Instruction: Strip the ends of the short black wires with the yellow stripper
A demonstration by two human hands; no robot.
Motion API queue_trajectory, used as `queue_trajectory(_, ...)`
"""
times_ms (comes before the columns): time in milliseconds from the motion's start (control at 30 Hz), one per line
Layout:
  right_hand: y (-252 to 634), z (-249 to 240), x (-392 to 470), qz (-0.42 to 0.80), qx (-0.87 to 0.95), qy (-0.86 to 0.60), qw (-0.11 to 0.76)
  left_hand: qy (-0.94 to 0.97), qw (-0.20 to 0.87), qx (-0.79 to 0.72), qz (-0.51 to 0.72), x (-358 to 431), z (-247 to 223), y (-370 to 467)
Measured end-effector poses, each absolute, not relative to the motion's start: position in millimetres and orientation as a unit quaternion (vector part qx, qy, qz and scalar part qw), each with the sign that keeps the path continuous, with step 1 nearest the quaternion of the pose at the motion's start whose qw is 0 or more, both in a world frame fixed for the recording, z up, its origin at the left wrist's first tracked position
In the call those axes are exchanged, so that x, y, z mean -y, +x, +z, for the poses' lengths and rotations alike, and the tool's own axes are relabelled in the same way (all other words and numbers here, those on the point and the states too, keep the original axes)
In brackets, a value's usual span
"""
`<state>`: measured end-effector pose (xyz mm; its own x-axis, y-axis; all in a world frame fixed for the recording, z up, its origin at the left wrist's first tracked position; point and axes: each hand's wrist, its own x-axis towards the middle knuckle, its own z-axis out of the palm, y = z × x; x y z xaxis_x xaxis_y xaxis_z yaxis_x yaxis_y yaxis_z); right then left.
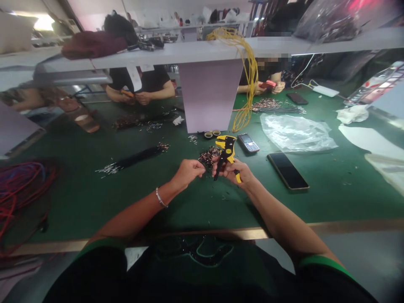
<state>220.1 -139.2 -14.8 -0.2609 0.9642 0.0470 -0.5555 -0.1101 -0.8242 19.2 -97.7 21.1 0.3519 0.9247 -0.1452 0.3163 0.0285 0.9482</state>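
My right hand [238, 171] is closed round the handles of a yellow and black wire stripper [227, 150], whose jaws point up and to the left. Just left of it, my left hand [188, 171] has its thumb and fingers pinched together at the edge of a pile of short dark wires with copper-coloured ends [208, 159]. What the left fingertips pinch is too small to make out. The wire pile lies between both hands, partly behind the tool. Further left on the green table [151, 185] rests a long bundle of black wires [135, 159] with silvery ends.
A keypad phone [248, 143], a smartphone [288, 170] and a plastic bag [298, 132] lie to the right. Tape rolls [212, 134] sit by the shelf's post [210, 97]. Yellow wires [249, 80] hang from the shelf. Red cables [15, 189] lie far left. People work opposite.
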Motion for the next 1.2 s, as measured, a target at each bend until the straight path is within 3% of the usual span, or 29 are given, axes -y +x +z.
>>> queue_trajectory(600, 206.4, -28.1, 141.2, 0.616, 0.465, -0.347, 0.533, 0.601, 0.492, -0.48, 0.408, 97.6, 37.8, 9.6)
queue_trajectory(967, 201.5, -29.2, 143.7, 0.629, 0.442, -0.379, 0.515, 0.698, 0.304, -0.503, 0.409, 91.0, 22.5, 18.5)
queue_trajectory(1200, 201.4, -21.9, 146.4, 0.602, 0.421, -0.408, 0.542, 0.735, 0.254, -0.474, 0.413, 92.9, 20.5, 22.3)
